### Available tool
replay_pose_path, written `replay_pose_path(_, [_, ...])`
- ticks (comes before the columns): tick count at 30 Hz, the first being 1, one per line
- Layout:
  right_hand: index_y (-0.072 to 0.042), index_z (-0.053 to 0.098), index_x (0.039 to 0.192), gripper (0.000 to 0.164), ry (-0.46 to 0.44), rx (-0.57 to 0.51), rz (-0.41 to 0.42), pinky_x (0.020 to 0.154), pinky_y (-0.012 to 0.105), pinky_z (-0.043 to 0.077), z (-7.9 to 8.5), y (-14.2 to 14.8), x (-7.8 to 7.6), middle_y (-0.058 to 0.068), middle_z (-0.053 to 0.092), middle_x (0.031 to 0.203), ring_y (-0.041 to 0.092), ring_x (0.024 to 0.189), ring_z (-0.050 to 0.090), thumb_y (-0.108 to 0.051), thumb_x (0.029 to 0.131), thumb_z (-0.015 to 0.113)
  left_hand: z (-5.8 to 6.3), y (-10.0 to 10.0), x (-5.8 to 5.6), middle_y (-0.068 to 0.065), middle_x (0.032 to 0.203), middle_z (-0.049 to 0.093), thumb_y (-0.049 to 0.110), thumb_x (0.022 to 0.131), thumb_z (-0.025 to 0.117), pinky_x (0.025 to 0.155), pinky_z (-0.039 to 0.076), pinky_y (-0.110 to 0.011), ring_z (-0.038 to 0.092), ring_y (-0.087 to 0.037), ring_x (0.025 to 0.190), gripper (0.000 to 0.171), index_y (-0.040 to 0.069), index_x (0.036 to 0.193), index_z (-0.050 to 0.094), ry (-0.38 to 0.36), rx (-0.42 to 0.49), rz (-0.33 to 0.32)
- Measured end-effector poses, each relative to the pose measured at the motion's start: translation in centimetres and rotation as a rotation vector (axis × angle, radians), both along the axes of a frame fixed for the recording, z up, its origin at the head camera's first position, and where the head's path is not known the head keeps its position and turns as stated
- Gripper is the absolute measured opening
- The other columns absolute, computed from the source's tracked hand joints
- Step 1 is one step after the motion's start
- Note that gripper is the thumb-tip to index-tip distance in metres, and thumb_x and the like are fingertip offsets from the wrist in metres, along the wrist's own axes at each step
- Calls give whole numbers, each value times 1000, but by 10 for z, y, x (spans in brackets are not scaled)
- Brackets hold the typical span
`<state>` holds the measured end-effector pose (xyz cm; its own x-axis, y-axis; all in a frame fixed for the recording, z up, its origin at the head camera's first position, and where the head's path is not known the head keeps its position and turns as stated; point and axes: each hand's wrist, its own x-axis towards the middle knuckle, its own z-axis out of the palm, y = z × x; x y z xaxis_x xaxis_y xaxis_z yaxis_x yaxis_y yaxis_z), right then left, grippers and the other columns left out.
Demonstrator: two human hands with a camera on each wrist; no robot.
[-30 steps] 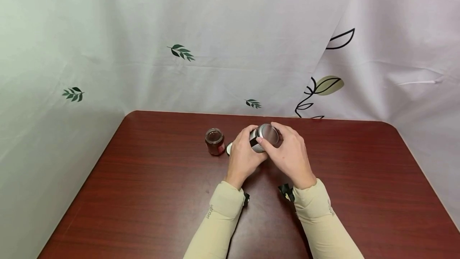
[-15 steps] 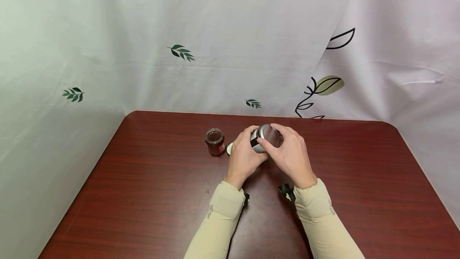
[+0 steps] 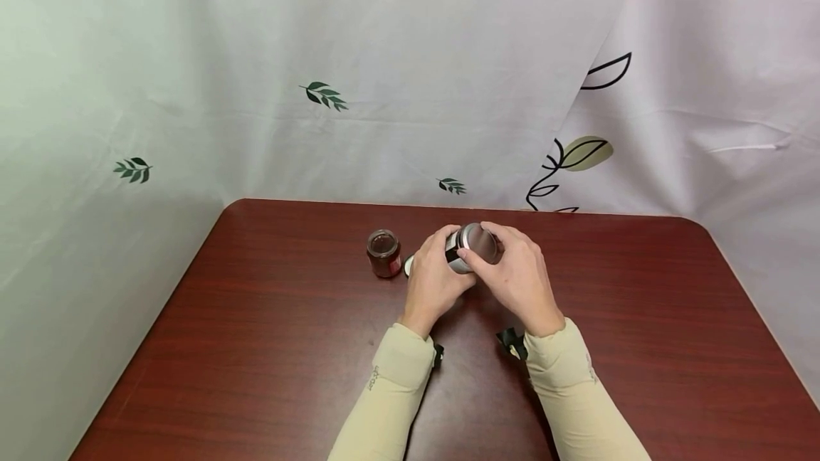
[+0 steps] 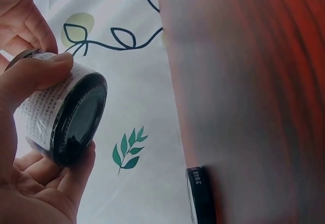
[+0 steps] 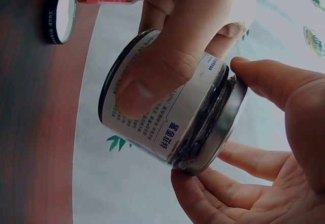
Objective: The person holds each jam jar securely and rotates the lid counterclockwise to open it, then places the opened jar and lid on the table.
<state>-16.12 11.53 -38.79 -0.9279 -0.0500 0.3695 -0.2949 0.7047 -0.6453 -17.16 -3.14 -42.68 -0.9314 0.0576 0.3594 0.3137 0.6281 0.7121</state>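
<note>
Left hand (image 3: 435, 279): fingers and thumb wrapped round the body of a glass jar with a white printed label (image 5: 175, 116), thumb flat across the label. Right hand (image 3: 520, 269): thumb and fingertips pinching the rim of that jar's silver metal lid (image 5: 224, 125).

White-labelled jar: between the two hands, raised over the table, tilted, lid end toward the right hand, base toward the left. Lid seated on the jar.

Compared with one second earlier: both hands keep the same grip and the jar the same tilt; the whole head view sits very slightly lower in frame. Second jar and loose lid unchanged in place.

Left wrist view only: the jar's dark, ridged glass base. Right wrist view only: large blue characters on the label and a crinkled band just under the lid.

Beyond the left hand: loose black lid (image 5: 52, 21), white inner face up, partly covered by the hand in the head view. Just beside it: open glass jar with a red label (image 3: 384, 264), upright, dark contents.

Outermost: cream sleeves (image 3: 403, 356), reddish-brown wood-grain table (image 3: 256, 347), white leaf-print cloth (image 3: 410, 34) behind.
</note>
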Motion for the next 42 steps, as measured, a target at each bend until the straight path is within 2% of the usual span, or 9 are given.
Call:
replay_pose_path(7, [-1, 67, 126, 56, 9, 1, 13, 85, 47, 51, 0, 0, 0, 15, 68, 118, 30, 100, 64, -37, 85, 80, 1, -1, 1, -8, 123, 66, 23, 71, 87, 87, 54, -40, 64, -25, 107, 68, 12, 133, 60, -29, -3, 2])
replay_pose_path(16, [-2, 68, 125, 56, 14, 6, 22, 80, 44, 50, 0, 0, -1, 14, 68, 117, 28, 92, 62, -38, 85, 80, -1, -3, -1, -7, 122, 66, 21, 71, 87, 87, 54, -39, 64, -24, 106, 67, 12, 132, 61, -8, 8, -9])
replay_pose_path(22, [-1, 68, 124, 56, 15, 2, 20, 85, 46, 49, -1, -1, -1, 15, 69, 116, 30, 98, 63, -37, 84, 81, 0, -4, -1, -6, 121, 67, 21, 70, 87, 87, 54, -39, 65, -23, 104, 67, 13, 132, 61, -14, 10, -15])
replay_pose_path(42, [-1, 68, 123, 54, 24, 21, 61, 85, 45, 52, 1, 1, 0, 14, 68, 118, 28, 102, 64, -36, 84, 81, 1, -7, -2, -5, 120, 66, 22, 71, 87, 88, 53, -39, 64, -23, 104, 66, 15, 131, 61, -42, 10, -41])
